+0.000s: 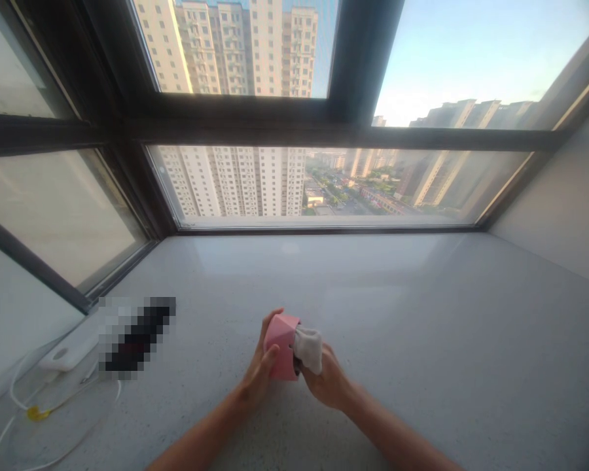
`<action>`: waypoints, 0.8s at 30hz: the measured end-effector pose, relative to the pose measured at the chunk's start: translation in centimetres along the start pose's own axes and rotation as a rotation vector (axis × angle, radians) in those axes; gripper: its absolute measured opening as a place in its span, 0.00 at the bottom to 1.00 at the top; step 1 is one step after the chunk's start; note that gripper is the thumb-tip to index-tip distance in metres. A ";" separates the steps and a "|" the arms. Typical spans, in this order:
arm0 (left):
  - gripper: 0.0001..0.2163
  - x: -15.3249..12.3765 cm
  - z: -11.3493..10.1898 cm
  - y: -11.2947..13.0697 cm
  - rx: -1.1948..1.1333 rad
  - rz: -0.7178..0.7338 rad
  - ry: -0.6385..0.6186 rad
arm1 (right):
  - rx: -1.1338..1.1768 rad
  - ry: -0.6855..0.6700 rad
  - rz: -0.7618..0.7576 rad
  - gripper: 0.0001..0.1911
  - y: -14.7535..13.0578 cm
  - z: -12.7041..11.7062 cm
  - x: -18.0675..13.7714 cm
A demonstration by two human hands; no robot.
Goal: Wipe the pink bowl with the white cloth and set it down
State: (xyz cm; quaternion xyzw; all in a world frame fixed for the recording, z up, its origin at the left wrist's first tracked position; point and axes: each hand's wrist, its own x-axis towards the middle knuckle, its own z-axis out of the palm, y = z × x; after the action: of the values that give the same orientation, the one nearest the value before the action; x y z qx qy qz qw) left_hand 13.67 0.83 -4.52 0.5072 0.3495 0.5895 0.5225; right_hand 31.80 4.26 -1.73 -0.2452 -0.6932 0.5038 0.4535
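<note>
The left hand is wrapped around a pink box, thumb across its near face and fingertips curled over the top edge. The right hand grips a pale cloth, bunched and pressed against the box's right side. The box is held over the near middle of the grey tabletop, just in front of the person. It stands with its long axis roughly upright, leaning a little left at the top; its right face is covered by the cloth, so what lies there cannot be made out. There is one box and one cloth. Well to the left lies a white power strip, partly blurred out, with white cables curling beside it.
</note>
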 end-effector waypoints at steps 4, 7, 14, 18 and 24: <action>0.47 0.2 0.0 0.2 0.026 0.059 -0.022 | 0.070 0.043 0.064 0.12 0.2 0.1 0.1; 0.49 0.1 0.2 0.3 0.130 0.148 -0.039 | 0.245 0.138 0.179 0.10 0.3 0.5 0.2; 0.43 0.1 0.5 0.4 -0.053 -0.049 0.019 | -0.117 -0.019 -0.091 0.10 0.2 0.0 0.1; 0.48 0.0 0.5 0.5 0.011 0.009 0.023 | 0.074 0.104 0.088 0.13 0.4 0.2 0.1; 0.45 0.2 0.7 0.1 -0.033 0.005 0.065 | -0.087 0.004 -0.092 0.12 0.4 0.2 0.3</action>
State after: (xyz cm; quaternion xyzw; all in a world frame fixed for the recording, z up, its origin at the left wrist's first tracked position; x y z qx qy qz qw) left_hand 14.33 0.87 -4.17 0.4800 0.3553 0.6128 0.5176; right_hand 31.47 4.55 -2.05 -0.2332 -0.7240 0.4514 0.4665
